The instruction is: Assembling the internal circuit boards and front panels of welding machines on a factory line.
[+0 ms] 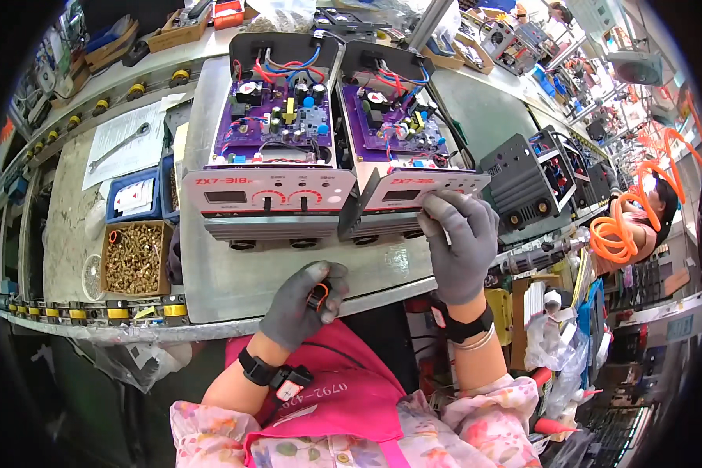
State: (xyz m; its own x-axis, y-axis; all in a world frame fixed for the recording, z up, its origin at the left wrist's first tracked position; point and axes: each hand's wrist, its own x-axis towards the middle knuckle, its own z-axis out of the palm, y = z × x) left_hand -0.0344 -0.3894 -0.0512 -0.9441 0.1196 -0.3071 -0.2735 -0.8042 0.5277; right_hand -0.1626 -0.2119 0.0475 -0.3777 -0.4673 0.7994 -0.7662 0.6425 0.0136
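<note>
Two open welding machine units stand side by side on the bench, the left unit [277, 204] and the right unit [402, 189], each with a purple circuit board and a pale front panel. My right hand [462, 242], in a grey glove, has its bent fingertips pressed together against the right unit's panel; whatever is between them is hidden. Nearer to me, my left hand [300, 303], also gloved, is curled around a small black-and-orange ring-shaped part [318, 296]. Two black knobs [285, 204] sit on the left unit's panel.
At left are a cardboard box of brass fittings [136, 261], a blue bin [132, 199] and a wrench [118, 148] on paper. Dark machine units [526, 183] stand at right, near a coiled orange hose [616, 234] and another person [646, 226]. The bench edge [226, 331] runs before me.
</note>
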